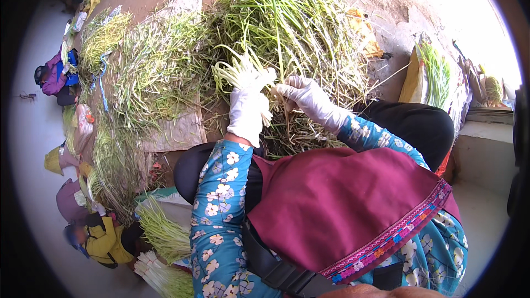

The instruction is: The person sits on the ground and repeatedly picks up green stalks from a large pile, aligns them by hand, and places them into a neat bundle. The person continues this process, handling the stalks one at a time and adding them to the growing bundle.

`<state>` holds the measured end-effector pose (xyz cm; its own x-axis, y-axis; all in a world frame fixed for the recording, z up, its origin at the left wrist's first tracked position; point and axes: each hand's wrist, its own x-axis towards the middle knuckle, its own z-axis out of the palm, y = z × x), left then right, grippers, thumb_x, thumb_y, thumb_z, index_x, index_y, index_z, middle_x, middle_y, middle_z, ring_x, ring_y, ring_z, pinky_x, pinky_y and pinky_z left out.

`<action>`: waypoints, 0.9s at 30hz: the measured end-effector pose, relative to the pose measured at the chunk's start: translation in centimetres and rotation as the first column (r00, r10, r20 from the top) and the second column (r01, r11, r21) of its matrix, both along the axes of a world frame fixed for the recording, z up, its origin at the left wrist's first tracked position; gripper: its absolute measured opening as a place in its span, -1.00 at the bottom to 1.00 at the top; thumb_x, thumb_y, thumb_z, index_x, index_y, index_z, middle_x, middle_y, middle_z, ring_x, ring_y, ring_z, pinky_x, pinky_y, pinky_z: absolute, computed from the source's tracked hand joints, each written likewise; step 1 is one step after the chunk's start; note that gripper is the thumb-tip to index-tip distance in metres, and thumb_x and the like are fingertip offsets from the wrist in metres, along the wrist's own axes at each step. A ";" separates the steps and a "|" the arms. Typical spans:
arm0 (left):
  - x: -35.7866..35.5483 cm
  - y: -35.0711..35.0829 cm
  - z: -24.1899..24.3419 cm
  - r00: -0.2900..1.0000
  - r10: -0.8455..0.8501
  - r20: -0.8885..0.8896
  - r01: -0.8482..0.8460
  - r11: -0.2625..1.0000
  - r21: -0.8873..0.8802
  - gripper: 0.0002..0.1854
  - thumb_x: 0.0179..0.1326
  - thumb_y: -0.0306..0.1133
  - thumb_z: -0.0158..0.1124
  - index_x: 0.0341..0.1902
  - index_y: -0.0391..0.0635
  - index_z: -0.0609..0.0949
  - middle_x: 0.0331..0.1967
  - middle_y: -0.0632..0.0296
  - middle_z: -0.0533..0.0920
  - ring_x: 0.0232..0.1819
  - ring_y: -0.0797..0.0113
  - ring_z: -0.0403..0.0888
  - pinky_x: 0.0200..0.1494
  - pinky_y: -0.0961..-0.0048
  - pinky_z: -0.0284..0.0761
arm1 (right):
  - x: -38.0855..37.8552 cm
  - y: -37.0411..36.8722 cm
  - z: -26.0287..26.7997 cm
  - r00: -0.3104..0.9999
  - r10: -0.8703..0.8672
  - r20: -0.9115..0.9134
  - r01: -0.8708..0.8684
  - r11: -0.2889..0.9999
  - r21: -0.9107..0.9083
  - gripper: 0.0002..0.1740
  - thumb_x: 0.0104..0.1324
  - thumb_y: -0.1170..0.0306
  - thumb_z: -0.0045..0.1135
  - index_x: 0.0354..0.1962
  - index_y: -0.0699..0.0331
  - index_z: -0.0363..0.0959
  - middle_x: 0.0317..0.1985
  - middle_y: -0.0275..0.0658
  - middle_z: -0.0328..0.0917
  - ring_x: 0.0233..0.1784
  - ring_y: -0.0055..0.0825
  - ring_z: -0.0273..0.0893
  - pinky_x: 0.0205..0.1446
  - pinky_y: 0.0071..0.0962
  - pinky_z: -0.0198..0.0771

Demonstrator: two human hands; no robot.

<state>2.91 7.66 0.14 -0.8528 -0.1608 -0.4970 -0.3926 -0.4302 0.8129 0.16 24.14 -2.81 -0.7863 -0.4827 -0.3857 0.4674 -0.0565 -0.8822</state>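
Note:
My left hand, in a white glove, is closed around a bunch of pale leafy stalks; the leaves fan out above the fist and cut-looking white ends show beneath it. Close beside it, my right hand, also gloved in white, pinches a single long green stalk near its lower end. A thin brown, withered strand hangs below those fingertips. Both hands are over the near edge of a large heap of green stalks and dry leaves. My fingertips partly hide the pinched end.
Loose leaves cover the ground at left, partly over a pale sheet. Bundled green stalks lie by my left elbow, others at right. A person in yellow and a person in purple sit at left.

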 end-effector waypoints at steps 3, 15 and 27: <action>-0.1 -0.1 0.3 0.999 0.031 0.039 -0.030 0.999 -0.024 -0.77 0.25 -0.30 0.28 -0.04 -0.04 0.69 -0.76 0.54 0.33 -0.80 0.65 0.21 -0.77 0.63 0.11 | -0.2 -0.1 -0.1 0.999 -0.026 0.029 0.026 1.000 -0.014 -0.73 0.38 0.25 0.18 -0.18 0.32 0.52 -0.43 -0.36 0.58 -0.49 -0.70 0.46 -0.45 -0.66 0.37; 0.7 1.3 -0.9 0.988 -0.112 0.110 0.105 0.992 0.066 -0.81 0.25 -0.31 0.30 -0.12 0.01 0.53 -0.66 0.50 0.39 -0.73 0.60 0.31 -0.70 0.60 0.25 | -0.2 0.0 -1.1 0.998 -0.048 -0.031 0.043 0.988 -0.148 -0.73 0.42 0.18 0.11 -0.15 0.21 0.56 -0.39 -0.48 0.54 -0.44 -0.78 0.34 -0.38 -0.71 0.32; 1.1 2.0 -0.8 0.992 -0.104 -0.065 0.094 0.986 -0.138 -0.82 0.22 -0.42 0.31 -0.13 -0.02 0.54 -0.56 0.48 0.44 -0.66 0.65 0.31 -0.64 0.64 0.23 | -0.1 -0.3 -0.4 0.998 -0.071 -0.001 0.070 0.997 -0.030 -0.70 0.41 0.19 0.13 -0.27 0.26 0.63 -0.55 -0.49 0.52 -0.58 -0.81 0.32 -0.51 -0.70 0.24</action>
